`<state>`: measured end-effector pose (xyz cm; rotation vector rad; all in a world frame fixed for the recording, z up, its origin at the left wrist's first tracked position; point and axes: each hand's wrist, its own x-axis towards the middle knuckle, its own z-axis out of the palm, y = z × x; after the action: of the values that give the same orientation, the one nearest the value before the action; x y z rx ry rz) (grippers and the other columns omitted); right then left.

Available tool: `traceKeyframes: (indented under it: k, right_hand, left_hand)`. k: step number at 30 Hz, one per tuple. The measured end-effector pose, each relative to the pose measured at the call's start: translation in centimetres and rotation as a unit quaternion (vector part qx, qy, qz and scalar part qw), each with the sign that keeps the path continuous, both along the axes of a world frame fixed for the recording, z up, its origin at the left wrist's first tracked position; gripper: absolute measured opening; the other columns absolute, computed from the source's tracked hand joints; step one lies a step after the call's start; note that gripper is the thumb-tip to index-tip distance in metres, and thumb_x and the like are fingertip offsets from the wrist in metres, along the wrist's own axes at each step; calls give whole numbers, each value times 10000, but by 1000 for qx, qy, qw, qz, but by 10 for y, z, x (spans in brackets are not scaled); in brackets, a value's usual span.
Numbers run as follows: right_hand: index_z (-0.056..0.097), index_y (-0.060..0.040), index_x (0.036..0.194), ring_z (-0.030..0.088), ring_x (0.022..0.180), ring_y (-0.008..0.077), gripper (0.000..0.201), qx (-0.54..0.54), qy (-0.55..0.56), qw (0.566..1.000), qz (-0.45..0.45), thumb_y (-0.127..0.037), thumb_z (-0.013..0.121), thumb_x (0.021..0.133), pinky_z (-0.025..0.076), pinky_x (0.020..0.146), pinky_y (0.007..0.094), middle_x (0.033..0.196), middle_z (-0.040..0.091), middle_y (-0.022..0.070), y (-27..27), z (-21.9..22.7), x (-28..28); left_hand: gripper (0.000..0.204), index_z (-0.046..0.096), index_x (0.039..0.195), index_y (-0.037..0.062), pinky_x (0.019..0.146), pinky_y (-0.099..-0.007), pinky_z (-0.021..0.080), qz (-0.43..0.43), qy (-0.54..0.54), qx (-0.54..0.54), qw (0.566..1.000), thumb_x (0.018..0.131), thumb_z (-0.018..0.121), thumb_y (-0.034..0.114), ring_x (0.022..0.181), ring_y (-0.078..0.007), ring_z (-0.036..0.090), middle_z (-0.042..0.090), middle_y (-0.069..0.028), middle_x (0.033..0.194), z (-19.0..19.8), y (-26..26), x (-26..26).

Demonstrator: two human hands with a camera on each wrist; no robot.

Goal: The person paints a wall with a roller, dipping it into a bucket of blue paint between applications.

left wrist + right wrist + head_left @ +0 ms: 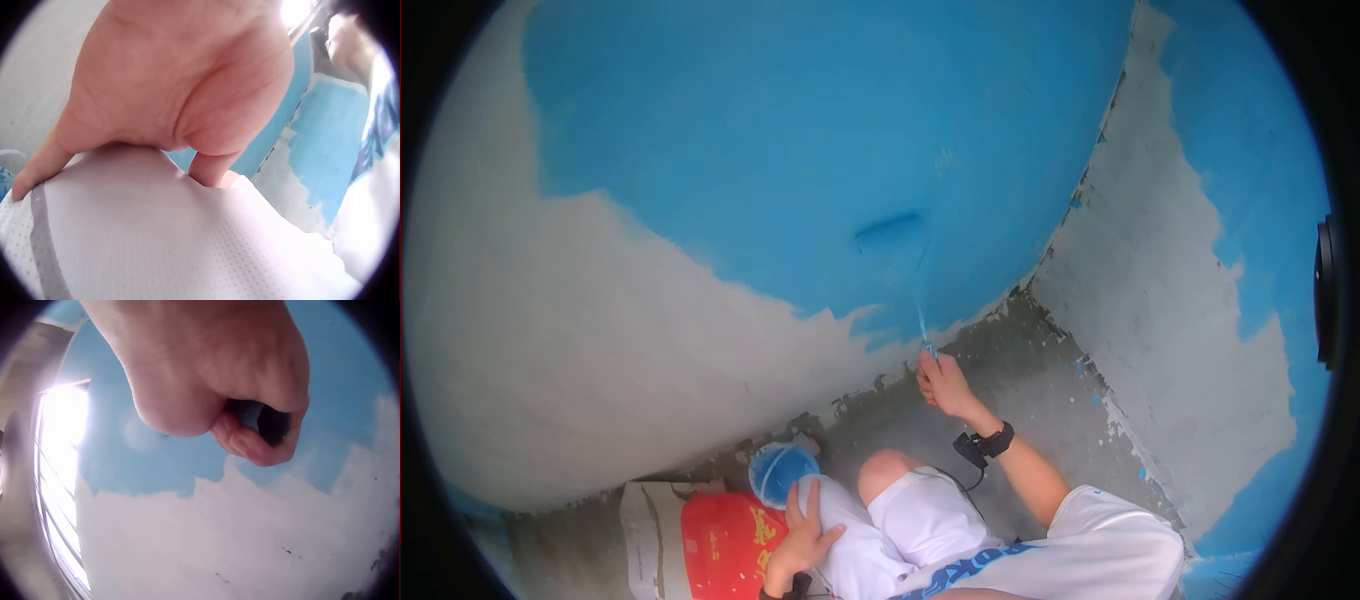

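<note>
My right hand (945, 385) grips the handle (928, 350) of a paint roller. Its blue-coated roller head (890, 230) lies against the blue-painted part of the wall (760, 140), joined to the handle by a thin rod. From the right wrist view, curled fingers (244, 445) wrap the dark, hollow handle end (272, 424); the roller head is hidden there. My left hand (802, 540) rests with spread fingers on a white-clothed leg (855, 530), which the left wrist view shows close up. Just beyond those fingers stands a bucket (772, 488), blue inside.
Unpainted grey-white wall (600, 340) borders the blue area at lower left. A second, partly blue wall (1140, 230) rises at right. A red bag with yellow lettering (725, 545) lies beside the bucket on the stained floor (1000, 370). A bright barred window (62, 469) shows at left.
</note>
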<state>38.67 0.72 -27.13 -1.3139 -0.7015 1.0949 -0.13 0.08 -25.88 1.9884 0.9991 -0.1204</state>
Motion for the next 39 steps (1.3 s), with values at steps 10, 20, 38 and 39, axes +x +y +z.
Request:
traceKeyframes:
  k: [10,20,38,39]
  right_hand:
    - [421,-107,840,304,429,54,437,-109,57,992,21,-458,439,1099,234,385,247,588,349,-42,-55,-14,-8]
    - [451,-95,851,352,453,44,406,17,-53,998,25,-417,482,1096,266,395,232,597,390,-43,-28,77,-20]
    - [518,19,822,376,635,195,455,-81,-307,948,-12,-355,513,1080,400,589,407,621,432,121,-41,-139,-25]
    - [518,19,822,376,635,195,455,-81,-308,948,-11,-355,513,1080,400,589,407,621,432,121,-43,-138,-24]
  left_hand:
    - [986,94,1649,130,1203,-510,307,19,-2,34,999,918,722,344,1492,-572,161,-26,-355,1639,11,-19,-3]
    - [973,98,1653,156,1199,-518,320,27,-19,42,999,921,721,306,1500,-567,149,-31,-344,1648,20,-26,-9]
    - [965,97,1653,165,1208,-524,301,22,-19,35,999,922,716,287,1492,-575,154,-23,-338,1647,29,-29,-7]
    - [965,97,1653,165,1208,-524,301,23,-19,35,999,922,716,287,1492,-575,154,-23,-338,1647,31,-30,-6]
